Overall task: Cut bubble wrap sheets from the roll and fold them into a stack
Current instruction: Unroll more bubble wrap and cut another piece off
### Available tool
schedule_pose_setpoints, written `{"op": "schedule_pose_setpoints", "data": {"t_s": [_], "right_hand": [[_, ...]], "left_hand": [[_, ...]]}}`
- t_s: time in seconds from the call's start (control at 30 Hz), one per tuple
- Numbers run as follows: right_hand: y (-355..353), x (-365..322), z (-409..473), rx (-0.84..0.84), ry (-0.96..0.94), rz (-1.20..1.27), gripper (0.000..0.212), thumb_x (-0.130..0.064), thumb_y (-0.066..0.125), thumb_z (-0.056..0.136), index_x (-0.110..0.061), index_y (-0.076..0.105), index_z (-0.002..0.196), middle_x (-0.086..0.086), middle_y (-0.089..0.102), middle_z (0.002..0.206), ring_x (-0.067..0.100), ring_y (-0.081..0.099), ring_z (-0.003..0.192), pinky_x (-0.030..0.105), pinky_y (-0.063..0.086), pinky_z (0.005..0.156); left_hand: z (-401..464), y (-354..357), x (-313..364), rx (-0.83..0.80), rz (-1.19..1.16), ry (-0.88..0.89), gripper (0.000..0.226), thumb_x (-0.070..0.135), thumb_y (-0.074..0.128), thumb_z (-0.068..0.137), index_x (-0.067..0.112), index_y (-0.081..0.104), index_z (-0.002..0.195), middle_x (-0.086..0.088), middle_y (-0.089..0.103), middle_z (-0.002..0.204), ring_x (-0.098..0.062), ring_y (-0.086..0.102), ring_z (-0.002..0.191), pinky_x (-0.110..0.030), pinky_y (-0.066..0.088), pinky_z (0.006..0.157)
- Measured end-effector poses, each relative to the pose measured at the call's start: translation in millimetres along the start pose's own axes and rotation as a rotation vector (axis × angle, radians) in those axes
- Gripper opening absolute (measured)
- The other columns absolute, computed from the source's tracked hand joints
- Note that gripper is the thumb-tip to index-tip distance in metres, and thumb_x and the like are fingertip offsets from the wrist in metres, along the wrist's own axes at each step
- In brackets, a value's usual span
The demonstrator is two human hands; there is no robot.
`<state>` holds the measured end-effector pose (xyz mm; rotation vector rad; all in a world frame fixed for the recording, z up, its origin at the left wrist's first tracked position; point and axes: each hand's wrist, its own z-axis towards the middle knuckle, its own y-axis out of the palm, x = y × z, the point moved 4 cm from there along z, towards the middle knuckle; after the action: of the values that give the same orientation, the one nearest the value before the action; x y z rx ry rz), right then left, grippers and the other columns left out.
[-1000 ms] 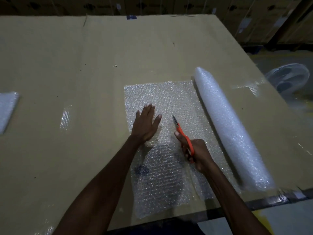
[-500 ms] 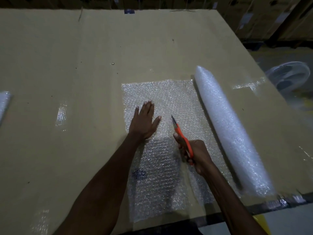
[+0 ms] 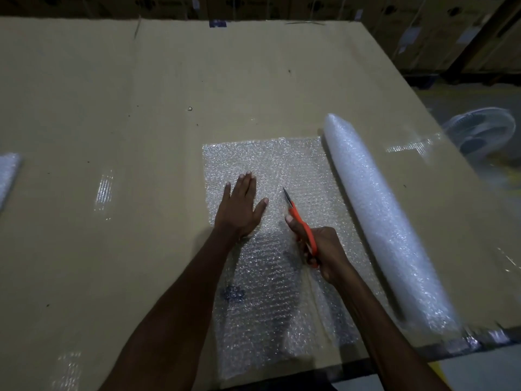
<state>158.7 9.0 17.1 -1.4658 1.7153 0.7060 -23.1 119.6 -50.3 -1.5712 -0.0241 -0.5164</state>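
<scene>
My left hand (image 3: 239, 210) is pressing flat, fingers straight, on the bubble wrap sheet (image 3: 270, 170) at table (image 3: 112, 108) center. My right hand (image 3: 321, 249) is gripping orange scissors (image 3: 301, 224), blades pointing to 11 o'clock over the sheet. The roll (image 3: 380, 215) is lying at 3 o'clock, touching the sheet's edge.

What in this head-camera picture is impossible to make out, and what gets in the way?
- Scissors handles: wrapped inside the right hand, head view.
- Cut line behind the blades: covered by the right hand and forearm.
- Bubble wrap sheet near end: runs past the table edge, dim.
- Folded stack: cut off by the left frame edge.
- Roll near end: motion-blurred.
- Sheet under the left hand: hidden by the palm.
</scene>
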Motion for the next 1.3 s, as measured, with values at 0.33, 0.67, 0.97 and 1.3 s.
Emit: {"op": "schedule_pose_setpoints", "data": {"t_s": [0.33, 0.67, 0.97, 1.3], "right_hand": [[3.0, 0.0, 2.8, 0.0, 0.003, -0.019, 0.053, -0.051, 0.089, 0.07, -0.011, 0.061, 0.051, 0.014, 0.05, 0.053, 0.018, 0.04, 0.04, 0.02, 0.026, 0.039], [5.7, -3.1, 7.7, 0.021, -0.004, -0.05, 0.055, -0.05, 0.089, 0.071, -0.013, 0.057, 0.046, 0.011, 0.049, 0.048, 0.017, 0.039, 0.038, 0.022, 0.028, 0.041], [9.1, -5.2, 13.1, 0.009, 0.008, -0.046, 0.052, -0.051, 0.089, 0.07, -0.012, 0.06, 0.053, 0.009, 0.051, 0.051, 0.016, 0.04, 0.038, 0.02, 0.028, 0.04], [12.6, -12.0, 18.6, 0.022, -0.001, -0.057, 0.052, -0.048, 0.089, 0.072, -0.01, 0.059, 0.053, 0.011, 0.051, 0.051, 0.014, 0.039, 0.035, 0.019, 0.028, 0.036]], "left_hand": [[-3.7, -0.2, 0.8, 0.005, 0.005, -0.013, 0.077, 0.059, 0.013, 0.1, 0.01, 0.01, 0.16, -0.006, 0.003, 0.168, -0.018, -0.002, 0.155, -0.044, -0.003, 0.123], [-6.0, -0.6, 0.8, 0.012, -0.007, -0.012, 0.076, 0.058, 0.015, 0.102, 0.01, 0.011, 0.16, -0.006, 0.003, 0.168, -0.018, -0.002, 0.155, -0.043, -0.004, 0.123], [-8.7, -0.4, 0.5, 0.022, -0.001, -0.01, 0.082, 0.061, 0.007, 0.097, 0.009, 0.013, 0.16, -0.008, 0.005, 0.168, -0.019, -0.001, 0.155, -0.044, -0.004, 0.123], [-13.5, -0.5, 0.1, 0.035, 0.0, -0.015, 0.078, 0.058, 0.014, 0.1, 0.009, 0.014, 0.16, -0.007, 0.006, 0.168, -0.019, 0.0, 0.155, -0.044, -0.003, 0.124]]}}
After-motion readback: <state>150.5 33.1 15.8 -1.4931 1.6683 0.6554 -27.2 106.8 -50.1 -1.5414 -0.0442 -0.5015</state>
